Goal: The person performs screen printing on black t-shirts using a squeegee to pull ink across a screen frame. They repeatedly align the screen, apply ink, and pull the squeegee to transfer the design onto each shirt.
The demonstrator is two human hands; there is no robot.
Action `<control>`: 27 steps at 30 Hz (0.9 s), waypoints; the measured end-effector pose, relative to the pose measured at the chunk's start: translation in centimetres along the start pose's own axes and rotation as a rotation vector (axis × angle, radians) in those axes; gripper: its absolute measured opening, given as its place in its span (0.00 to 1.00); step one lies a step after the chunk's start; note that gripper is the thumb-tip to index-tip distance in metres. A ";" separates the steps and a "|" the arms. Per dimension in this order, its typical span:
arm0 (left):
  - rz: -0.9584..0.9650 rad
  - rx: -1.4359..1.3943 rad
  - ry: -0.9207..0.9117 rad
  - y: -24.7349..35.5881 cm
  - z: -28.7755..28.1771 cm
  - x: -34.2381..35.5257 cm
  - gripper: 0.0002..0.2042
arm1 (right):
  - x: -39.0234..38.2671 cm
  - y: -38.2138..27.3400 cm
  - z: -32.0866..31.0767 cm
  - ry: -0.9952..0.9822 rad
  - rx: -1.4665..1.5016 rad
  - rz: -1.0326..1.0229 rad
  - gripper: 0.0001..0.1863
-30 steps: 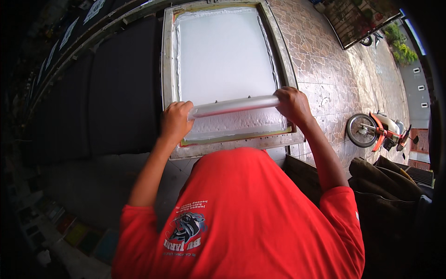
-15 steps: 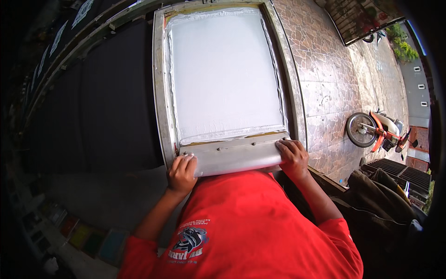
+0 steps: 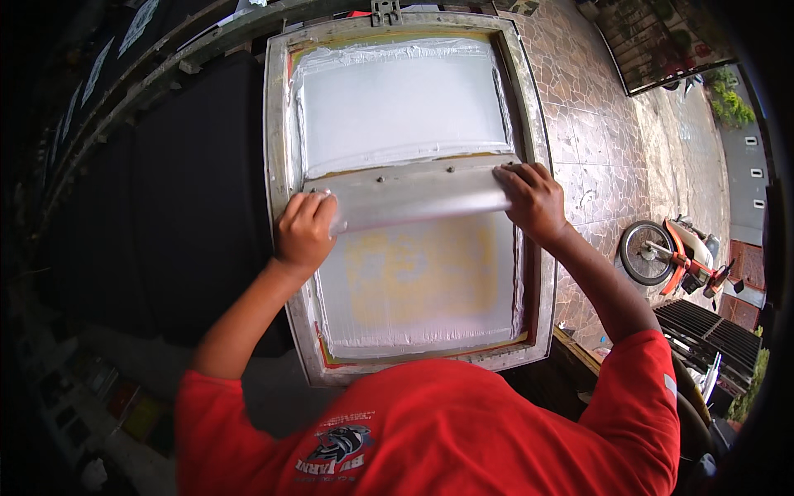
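Observation:
A wide metal squeegee (image 3: 418, 194) lies across the middle of a framed printing screen (image 3: 405, 91). My left hand (image 3: 304, 223) is closed round its left end, and my right hand (image 3: 533, 201) grips its right end. Beyond the squeegee the mesh is coated with white ink (image 3: 397, 107). On the near side the mesh shows a yellowish patterned area (image 3: 422, 269) under a thin whitish film. Thick white ink lines the inner edges of the screen's frame. The blade's lower edge is hidden from this angle.
A metal hinge clamp (image 3: 385, 12) holds the frame's far edge. Dark fabric (image 3: 194, 198) spreads over the surface to the left. Stone-patterned floor tiles (image 3: 591, 140) lie to the right, with a parked red motorcycle (image 3: 674, 252) and a dark slatted rack (image 3: 711, 331) beyond.
Both hands have pushed the squeegee from the screen's near end to its middle, away from my body. The yellowish area of mesh has come into view behind it.

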State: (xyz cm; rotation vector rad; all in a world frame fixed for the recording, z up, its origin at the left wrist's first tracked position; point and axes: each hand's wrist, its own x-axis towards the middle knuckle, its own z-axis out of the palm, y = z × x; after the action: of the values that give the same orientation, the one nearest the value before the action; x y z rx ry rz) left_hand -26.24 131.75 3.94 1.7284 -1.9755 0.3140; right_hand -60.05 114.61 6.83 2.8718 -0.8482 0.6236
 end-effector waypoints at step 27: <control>-0.172 -0.272 -0.296 12.6 -12.8 -13.9 0.15 | -17.0 -15.4 -12.2 -0.225 0.172 0.307 0.06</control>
State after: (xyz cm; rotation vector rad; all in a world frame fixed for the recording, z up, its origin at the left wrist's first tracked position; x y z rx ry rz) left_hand -34.81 151.98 9.67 1.8277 -1.9390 -0.2740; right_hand -69.17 138.44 11.65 3.0321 -1.3489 0.4192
